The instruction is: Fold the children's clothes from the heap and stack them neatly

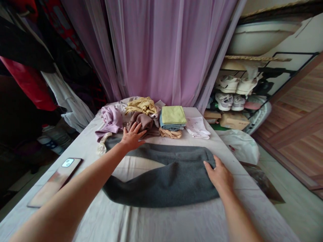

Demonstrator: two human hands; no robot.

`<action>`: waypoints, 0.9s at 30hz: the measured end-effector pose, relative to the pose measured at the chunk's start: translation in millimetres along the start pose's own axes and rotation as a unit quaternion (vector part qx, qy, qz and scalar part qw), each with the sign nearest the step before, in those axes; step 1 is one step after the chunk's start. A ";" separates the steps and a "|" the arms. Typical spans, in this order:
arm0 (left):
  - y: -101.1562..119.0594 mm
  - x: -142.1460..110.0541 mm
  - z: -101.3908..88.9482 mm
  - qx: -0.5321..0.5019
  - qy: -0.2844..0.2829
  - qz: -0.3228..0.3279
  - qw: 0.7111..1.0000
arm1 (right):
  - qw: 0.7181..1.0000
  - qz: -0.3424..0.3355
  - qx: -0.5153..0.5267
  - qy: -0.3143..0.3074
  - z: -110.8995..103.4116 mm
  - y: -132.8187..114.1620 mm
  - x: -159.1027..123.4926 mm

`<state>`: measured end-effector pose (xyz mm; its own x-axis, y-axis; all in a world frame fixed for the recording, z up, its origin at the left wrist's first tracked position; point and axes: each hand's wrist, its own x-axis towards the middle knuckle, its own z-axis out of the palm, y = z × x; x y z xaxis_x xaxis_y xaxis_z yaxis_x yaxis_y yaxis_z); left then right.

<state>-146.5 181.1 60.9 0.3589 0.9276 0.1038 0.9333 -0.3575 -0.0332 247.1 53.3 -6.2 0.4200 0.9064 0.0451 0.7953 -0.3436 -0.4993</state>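
Dark grey trousers point(161, 183) lie spread sideways on the table, their legs parted towards the left and the waist at the right. My left hand point(131, 137) is open, fingers spread over the crumpled brown cloth point(141, 121) just behind the upper trouser leg. At the waist end, my right hand point(222, 176) holds the edge, thumb on top; its other fingers are partly hidden. Around the brown cloth lie a crumpled lilac garment point(111, 117) and a mustard-yellow cloth point(142, 105). A folded stack topped by a lime-green cloth point(173, 115) stands to the right.
A phone point(57, 181) lies at the table's left side. Folded white printed cloth point(198, 127) sits right of the stack. Behind hangs a purple curtain point(156, 50). Shoes point(229, 101) fill a rack at right, with a white plastic bag point(241, 144) beside the table.
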 end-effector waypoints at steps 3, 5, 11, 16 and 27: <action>-15.9 16.7 11.9 0.043 -0.015 -0.024 0.999 | 0.996 0.041 -0.069 0.037 -0.1 -8.7 -5.4; -30.0 27.6 13.2 0.062 -0.030 -0.061 0.996 | 0.995 0.042 -0.084 0.040 0.0 -13.2 -7.5; -61.9 57.1 9.9 0.089 0.008 -0.119 0.989 | 0.990 0.050 -0.124 0.041 0.2 -16.8 -8.6; -69.7 59.4 18.2 0.077 0.002 -0.141 0.987 | 0.990 0.051 -0.124 0.045 -0.4 -18.2 -9.5; -35.5 -8.9 13.6 0.018 -0.071 0.037 0.997 | 0.996 0.078 0.023 -0.027 -16.8 -8.0 17.3</action>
<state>-182.8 187.0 47.7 0.4222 0.9055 -0.0427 0.9027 -0.4243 -0.0711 255.3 67.6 13.1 0.5119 0.8550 -0.0828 0.7005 -0.4712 -0.5360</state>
